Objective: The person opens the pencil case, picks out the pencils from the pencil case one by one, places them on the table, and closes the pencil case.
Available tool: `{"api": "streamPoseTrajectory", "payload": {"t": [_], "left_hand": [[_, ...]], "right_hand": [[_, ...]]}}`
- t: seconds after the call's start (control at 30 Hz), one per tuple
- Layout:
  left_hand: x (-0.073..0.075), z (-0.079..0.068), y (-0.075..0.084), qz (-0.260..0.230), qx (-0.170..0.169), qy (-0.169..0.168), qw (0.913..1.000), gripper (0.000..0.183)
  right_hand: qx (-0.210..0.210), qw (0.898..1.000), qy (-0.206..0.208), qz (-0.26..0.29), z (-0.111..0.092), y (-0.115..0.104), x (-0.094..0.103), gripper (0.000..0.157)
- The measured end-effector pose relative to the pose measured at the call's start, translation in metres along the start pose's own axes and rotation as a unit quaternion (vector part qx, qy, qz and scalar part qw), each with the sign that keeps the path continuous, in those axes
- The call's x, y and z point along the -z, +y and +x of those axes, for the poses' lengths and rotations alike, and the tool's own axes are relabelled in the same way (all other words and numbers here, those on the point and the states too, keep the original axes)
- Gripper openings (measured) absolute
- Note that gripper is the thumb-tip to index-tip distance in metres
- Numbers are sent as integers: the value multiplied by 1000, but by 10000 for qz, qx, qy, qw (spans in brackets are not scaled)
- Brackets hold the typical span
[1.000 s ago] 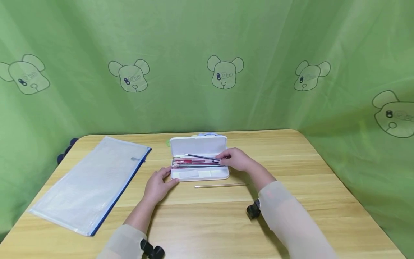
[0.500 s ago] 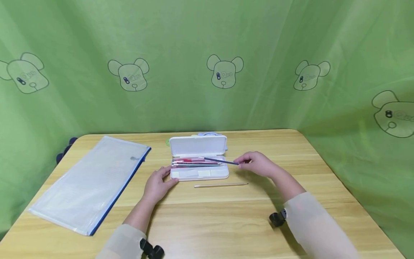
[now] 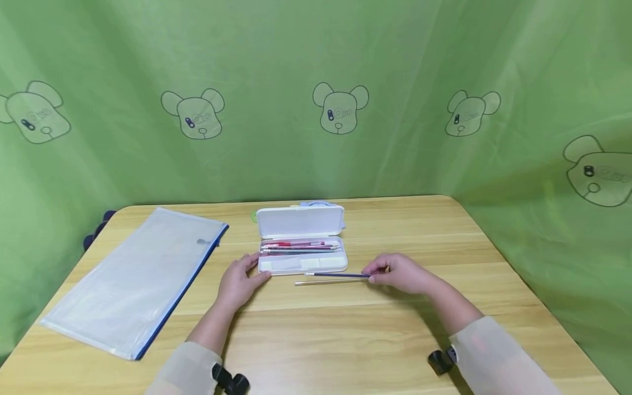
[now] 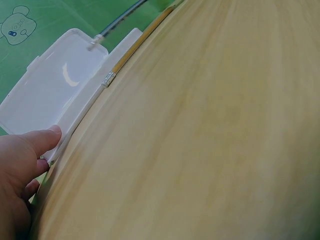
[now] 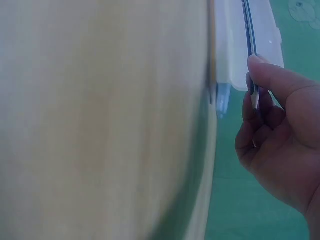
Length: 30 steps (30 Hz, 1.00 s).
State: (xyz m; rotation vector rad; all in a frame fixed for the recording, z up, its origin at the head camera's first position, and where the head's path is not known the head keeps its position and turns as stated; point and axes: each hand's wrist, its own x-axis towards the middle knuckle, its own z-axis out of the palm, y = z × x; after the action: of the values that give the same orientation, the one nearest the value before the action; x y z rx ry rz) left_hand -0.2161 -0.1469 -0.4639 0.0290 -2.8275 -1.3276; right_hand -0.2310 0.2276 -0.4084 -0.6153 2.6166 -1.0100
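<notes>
A white pencil case stands with its lid raised, several pens and pencils lying inside. At its front left corner my left hand holds it, the thumb against the front edge and the fingers by the left side. My right hand pinches a dark blue pencil near its sharpened end, just in front of the case. In the head view this pencil lies almost parallel to a natural-wood pencil on the table. The wooden pencil's right end is hidden behind the right hand.
To the left lies a clear zip pouch with a blue edge. Behind the case, a light blue item and something green partly show. A green curtain hangs behind the wooden table.
My right hand has drawn the blue pencil out of the case to the right, then brought it toward the front beside the wooden pencil. My left hand has stayed at the case.
</notes>
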Motion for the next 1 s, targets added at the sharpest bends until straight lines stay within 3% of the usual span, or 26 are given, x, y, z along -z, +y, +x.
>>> {"api": "streamPoseTrajectory", "payload": {"t": [0.33,0.7,1.0], "left_hand": [[0,0,-1,-1,-79,32,10000,59],[0,0,-1,10,-100,7,9999,60],[1,-1,0,-7,-42,-23,10000,59]], "right_hand": [[100,9996,-156,-207,1,-2,-14,15],[229,9974,-48,-683,4,-3,-21,13],[128,9970,-64,-757,4,-5,-23,13]]}}
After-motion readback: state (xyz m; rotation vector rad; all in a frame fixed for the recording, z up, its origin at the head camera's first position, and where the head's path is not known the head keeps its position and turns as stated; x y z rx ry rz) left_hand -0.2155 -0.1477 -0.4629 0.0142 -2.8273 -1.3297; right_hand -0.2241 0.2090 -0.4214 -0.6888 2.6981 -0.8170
